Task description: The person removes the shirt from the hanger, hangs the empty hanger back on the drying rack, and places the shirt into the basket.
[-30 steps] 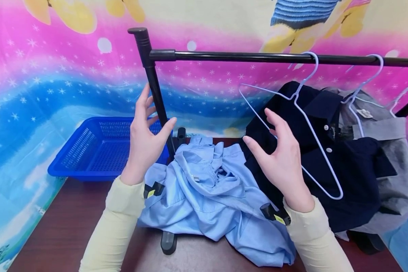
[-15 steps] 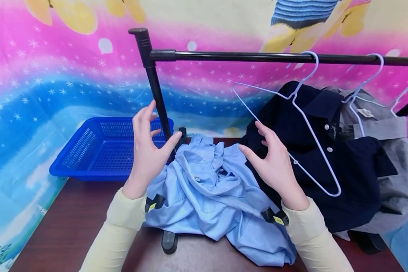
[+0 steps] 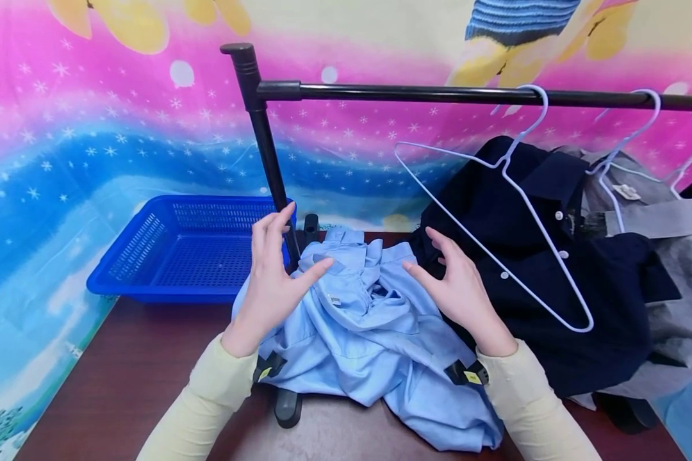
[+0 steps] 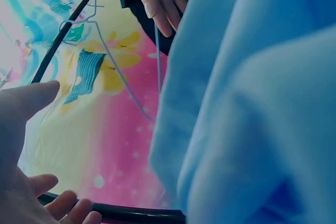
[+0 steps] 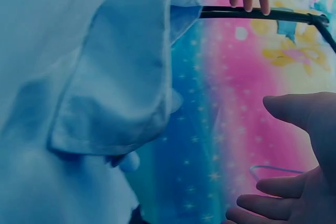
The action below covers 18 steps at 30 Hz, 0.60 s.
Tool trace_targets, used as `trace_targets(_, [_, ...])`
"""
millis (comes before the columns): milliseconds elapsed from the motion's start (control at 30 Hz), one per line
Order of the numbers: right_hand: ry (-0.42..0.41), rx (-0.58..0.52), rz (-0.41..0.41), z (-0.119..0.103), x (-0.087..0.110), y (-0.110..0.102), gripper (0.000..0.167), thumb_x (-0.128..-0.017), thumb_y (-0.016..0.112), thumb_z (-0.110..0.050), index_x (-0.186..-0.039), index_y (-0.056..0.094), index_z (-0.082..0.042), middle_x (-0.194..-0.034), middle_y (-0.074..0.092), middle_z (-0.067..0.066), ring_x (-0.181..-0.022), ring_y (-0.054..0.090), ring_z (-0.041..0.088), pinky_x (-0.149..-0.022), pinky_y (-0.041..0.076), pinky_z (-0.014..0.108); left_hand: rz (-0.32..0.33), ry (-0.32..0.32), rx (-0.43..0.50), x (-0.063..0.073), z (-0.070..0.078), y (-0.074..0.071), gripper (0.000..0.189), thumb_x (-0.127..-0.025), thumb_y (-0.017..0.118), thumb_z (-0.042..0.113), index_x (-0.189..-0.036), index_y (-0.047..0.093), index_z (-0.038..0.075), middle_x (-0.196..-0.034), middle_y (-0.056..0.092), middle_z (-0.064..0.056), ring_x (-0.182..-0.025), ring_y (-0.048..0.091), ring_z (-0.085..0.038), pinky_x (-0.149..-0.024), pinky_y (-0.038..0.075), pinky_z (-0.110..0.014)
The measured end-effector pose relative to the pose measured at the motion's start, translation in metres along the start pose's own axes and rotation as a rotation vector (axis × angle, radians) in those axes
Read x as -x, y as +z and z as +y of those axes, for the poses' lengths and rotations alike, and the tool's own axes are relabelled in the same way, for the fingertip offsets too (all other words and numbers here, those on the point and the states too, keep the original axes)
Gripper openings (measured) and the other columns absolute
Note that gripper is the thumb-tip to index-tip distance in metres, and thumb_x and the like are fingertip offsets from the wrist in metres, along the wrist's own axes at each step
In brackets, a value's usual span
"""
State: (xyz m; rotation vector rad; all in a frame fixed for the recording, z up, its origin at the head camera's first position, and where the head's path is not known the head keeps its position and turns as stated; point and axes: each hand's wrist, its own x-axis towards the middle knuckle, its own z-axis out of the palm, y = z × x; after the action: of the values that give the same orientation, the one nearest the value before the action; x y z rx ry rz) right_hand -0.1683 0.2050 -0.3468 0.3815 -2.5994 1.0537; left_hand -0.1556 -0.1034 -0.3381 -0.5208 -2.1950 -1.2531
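A crumpled light blue shirt (image 3: 352, 346) lies on the table under the rack, its collar and small label facing up. My left hand (image 3: 273, 275) hovers over the shirt's left side with fingers spread, holding nothing. On the other side my right hand (image 3: 458, 288) stands over the shirt's right part, thumb apart from the fingers, also holding nothing. In the left wrist view the shirt's folds (image 4: 252, 103) fill the right half, beside the left hand (image 4: 26, 156). The right wrist view shows the shirt (image 5: 105, 77) at left and the right hand (image 5: 299, 166) at right, apart from it.
A black clothes rack (image 3: 415, 93) spans the table. Lilac hangers hang from it: a bare-looking one (image 3: 513, 269) overlaps a navy shirt (image 3: 600, 294), with a grey shirt (image 3: 686, 307) behind. A blue basket (image 3: 132, 291) sits at the left on the brown table (image 3: 132, 358).
Both hands have come down toward the light blue shirt, the left also moving right and the right slightly left. The nearest hanger has swung a little. The shirt lies as before.
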Motion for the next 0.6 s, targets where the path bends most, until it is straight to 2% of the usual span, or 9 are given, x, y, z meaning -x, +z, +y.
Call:
trace_targets(100, [0.014,0.022,-0.026,0.006,0.001,0.004,0.079,-0.095,0.071,-0.046,-0.156,0.04,-0.007,-0.153,0.045,0.017,-0.136,0.046,0.034,-0.103,0.044,0.053,-0.056,-0.016,0.01,0.003,-0.003,0.002,0.095,-0.087,0.082,0.039,-0.162,0.024,0.031,-0.152,0.034,-0.004,-0.133,0.036,-0.02,-0.097,0.041,-0.049])
trace_targets(233, [0.034,0.051,-0.062,0.014,0.001,0.01,0.081,-0.095,0.07,-0.048,-0.156,0.038,-0.004,-0.152,0.044,0.02,-0.135,0.047,0.036,-0.104,0.043,0.055,-0.168,-0.093,-0.006,0.007,-0.006,0.003,0.096,-0.087,0.078,0.051,-0.163,0.021,0.032,-0.159,0.031,0.001,-0.142,0.032,-0.018,-0.109,0.036,-0.054])
trace_targets(433, [0.102,0.093,-0.157,0.024,0.004,0.017,0.089,-0.094,0.066,-0.057,-0.157,0.034,-0.002,-0.156,0.04,0.021,-0.139,0.041,0.04,-0.109,0.036,0.057,-0.399,-0.2,-0.106,0.016,-0.013,0.006,0.102,-0.083,0.075,0.064,-0.163,0.024,0.025,-0.163,0.028,-0.002,-0.148,0.026,-0.024,-0.114,0.029,-0.057])
trace_targets(500, [0.12,0.085,-0.186,0.025,0.005,0.018,0.092,-0.093,0.066,-0.059,-0.158,0.033,-0.002,-0.156,0.038,0.022,-0.141,0.038,0.04,-0.11,0.034,0.057,-0.459,-0.212,-0.132,0.018,-0.015,0.006,0.104,-0.082,0.076,0.064,-0.163,0.024,0.023,-0.163,0.028,-0.004,-0.149,0.025,-0.025,-0.115,0.028,-0.057])
trace_targets(600, [0.133,0.069,-0.226,0.026,0.007,0.02,0.095,-0.093,0.066,-0.06,-0.159,0.03,-0.002,-0.157,0.035,0.025,-0.142,0.036,0.041,-0.111,0.033,0.058,-0.513,-0.209,-0.154,0.02,-0.018,0.007,0.108,-0.08,0.079,0.063,-0.163,0.024,0.021,-0.165,0.025,-0.005,-0.15,0.022,-0.027,-0.116,0.025,-0.059])
